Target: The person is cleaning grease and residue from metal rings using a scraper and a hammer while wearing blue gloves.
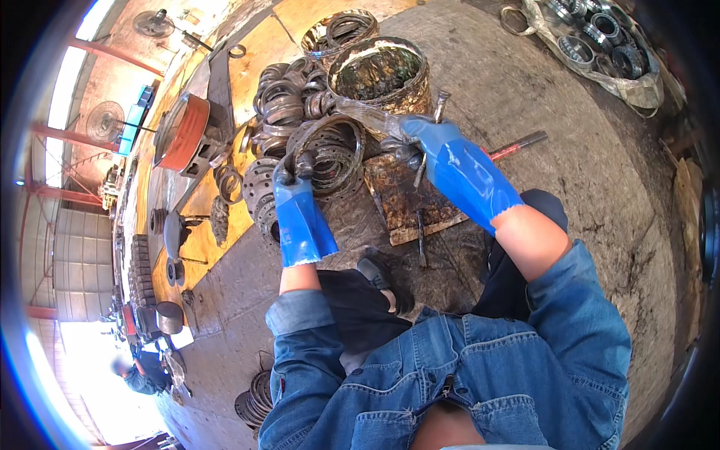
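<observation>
My left hand (296,206), in a blue glove with dark, greasy fingers, is closed on the near-left edge of a large metal ring (357,169). The ring is tilted up over a pile of drilled flange discs (259,184). My right hand (448,161), gloved the same way, is closed around a thin metal rod (440,103) with a wider upper end. A strip of clear plastic film (367,114) stretches from the right fingers toward the ring; I cannot tell whether they grip it. Below the right hand lies a greasy brown board (397,199).
A grimy bucket (416,86) stands beyond my hands, another holding rings (319,41) behind it. Metal rings (283,105) are heaped to their left. A red-handled hammer (521,145) and a second rod (421,240) lie nearby. A sack of bearings (649,90) sits far right.
</observation>
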Available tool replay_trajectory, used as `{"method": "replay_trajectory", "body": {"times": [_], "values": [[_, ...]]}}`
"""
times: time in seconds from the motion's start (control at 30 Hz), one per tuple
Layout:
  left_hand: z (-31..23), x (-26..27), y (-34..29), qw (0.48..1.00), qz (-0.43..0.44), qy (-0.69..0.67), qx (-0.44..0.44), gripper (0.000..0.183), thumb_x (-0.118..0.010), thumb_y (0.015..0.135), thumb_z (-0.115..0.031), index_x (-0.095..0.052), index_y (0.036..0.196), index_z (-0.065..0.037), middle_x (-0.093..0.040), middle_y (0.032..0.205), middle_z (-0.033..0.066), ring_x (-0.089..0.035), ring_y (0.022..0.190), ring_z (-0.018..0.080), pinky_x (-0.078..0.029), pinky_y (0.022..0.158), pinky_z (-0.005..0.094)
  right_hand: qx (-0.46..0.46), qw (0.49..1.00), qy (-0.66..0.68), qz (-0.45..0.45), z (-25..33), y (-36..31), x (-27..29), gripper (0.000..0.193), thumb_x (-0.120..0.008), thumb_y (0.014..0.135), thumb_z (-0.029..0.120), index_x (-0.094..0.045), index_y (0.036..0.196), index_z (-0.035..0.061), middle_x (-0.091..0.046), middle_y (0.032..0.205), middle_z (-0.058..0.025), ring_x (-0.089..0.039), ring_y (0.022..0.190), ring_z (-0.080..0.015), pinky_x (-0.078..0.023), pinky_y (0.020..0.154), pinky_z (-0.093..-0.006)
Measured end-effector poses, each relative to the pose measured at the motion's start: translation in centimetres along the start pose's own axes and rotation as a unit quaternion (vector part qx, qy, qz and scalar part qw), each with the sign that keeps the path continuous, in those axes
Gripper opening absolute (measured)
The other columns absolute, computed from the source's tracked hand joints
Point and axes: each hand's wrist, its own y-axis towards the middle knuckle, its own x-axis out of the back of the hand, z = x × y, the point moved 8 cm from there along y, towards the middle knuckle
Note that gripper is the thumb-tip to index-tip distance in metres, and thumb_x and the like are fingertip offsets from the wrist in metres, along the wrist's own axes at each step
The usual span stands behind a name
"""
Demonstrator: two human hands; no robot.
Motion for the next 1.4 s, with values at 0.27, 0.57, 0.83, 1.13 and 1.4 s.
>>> {"method": "replay_trajectory", "body": {"times": [0.27,0.57,0.83,1.13,1.4], "values": [[-1.5,0.5,-0.5,0.967,-0.106,-0.209,0.1,0.025,-0.067,0.089,-0.014,-0.066,0.11,0.0,-0.069,0.095,0.0076,-0.064,0.079,0.0163,-0.053,0.075,0.0293,0.031,0.994,-0.088,0.05,-1.3,3.8,2.4,0.027,-0.045,0.098,0.021,-0.061,0.113,0.0047,-0.062,0.078,-0.0074,-0.055,0.057,-0.0187,-0.047,0.051,-0.0319],[1.6,3.2,-0.5,0.944,-0.145,-0.258,0.148,0.019,-0.065,0.09,-0.014,-0.064,0.103,0.0,-0.068,0.095,0.011,-0.064,0.08,0.0217,-0.055,0.074,0.0337,-0.031,0.998,-0.051,0.021,-0.9,-2.1,0.7,0.026,-0.057,0.094,0.026,-0.062,0.101,0.0011,-0.059,0.073,-0.0056,-0.052,0.054,-0.0128,-0.044,0.049,-0.0287],[2.6,4.5,-0.2,0.97,-0.124,-0.178,0.105,0.02,-0.066,0.089,-0.016,-0.065,0.103,-0.001,-0.068,0.093,0.0098,-0.064,0.078,0.0207,-0.055,0.072,0.0333,0.429,0.756,-0.486,0.094,5.7,-8.3,-3.9,0.032,-0.065,0.08,0.005,-0.063,0.111,0.0096,-0.068,0.094,-0.0087,-0.067,0.081,-0.0226,-0.055,0.071,-0.0329],[3.3,4.8,0.8,0.969,-0.129,-0.177,0.109,0.02,-0.067,0.089,-0.018,-0.065,0.103,-0.004,-0.068,0.091,0.0076,-0.063,0.073,0.0189,-0.054,0.067,0.0317,0.386,0.796,-0.455,0.097,5.2,-7.3,-3.7,0.028,-0.061,0.086,0.013,-0.063,0.113,0.0077,-0.067,0.091,-0.0089,-0.065,0.082,-0.0193,-0.053,0.071,-0.0273],[3.3,5.4,0.9,0.93,-0.118,-0.19,0.293,0.023,-0.063,0.092,-0.029,-0.066,0.1,-0.008,-0.063,0.078,0.0009,-0.046,0.05,0.0107,-0.035,0.043,0.025,0.098,0.902,-0.415,0.064,4.7,-4.5,-1.2,0.025,-0.06,0.093,0.029,-0.068,0.093,0.0052,-0.059,0.07,-0.0054,-0.051,0.064,-0.0118,-0.043,0.062,-0.0284]]}}
